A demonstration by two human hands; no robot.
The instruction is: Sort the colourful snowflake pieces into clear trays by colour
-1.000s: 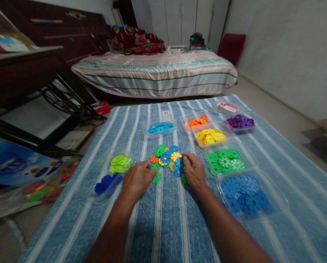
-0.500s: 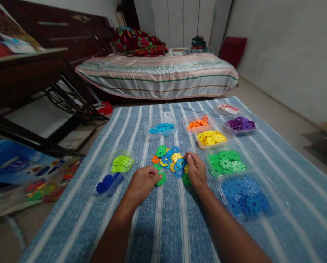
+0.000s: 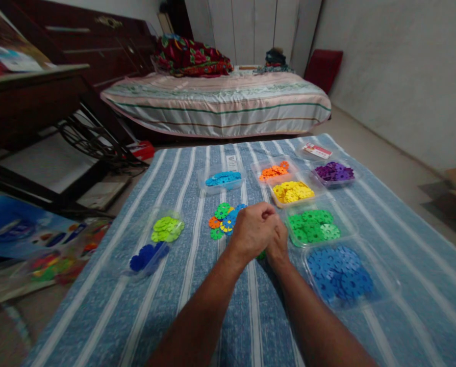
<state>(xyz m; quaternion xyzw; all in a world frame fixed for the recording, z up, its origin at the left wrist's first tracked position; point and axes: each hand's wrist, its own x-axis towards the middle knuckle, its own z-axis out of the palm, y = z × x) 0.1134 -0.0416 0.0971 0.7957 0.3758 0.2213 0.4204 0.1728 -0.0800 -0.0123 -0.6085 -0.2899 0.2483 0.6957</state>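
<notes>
My left hand [image 3: 253,230] reaches across to my right hand [image 3: 279,242], and the two meet over the right side of a mixed pile. Both are closed, with the fingers of each curled in; whatever they hold is hidden. Flower-shaped plastic discs in blue, green, orange and yellow make up the pile, among them a green disc [image 3: 222,210] at the back and an orange disc [image 3: 214,222] on the left. Part of another green disc [image 3: 261,254] peeks out beneath my hands. My left hand and wrist cover the pile's right part.
Clear tubs on the striped cloth [image 3: 228,316] hold sorted discs: light blue [image 3: 223,179], orange [image 3: 273,172], yellow [image 3: 294,192], purple [image 3: 334,172], green [image 3: 312,226] and blue [image 3: 340,272]. On the left sit lime discs [image 3: 167,229] and dark blue discs [image 3: 148,256]. A bed [image 3: 220,107] stands beyond.
My left hand has moved right, from the pile's near left edge to my right hand. The green disc it pinched is now out of sight. My right hand has stayed nearly in place.
</notes>
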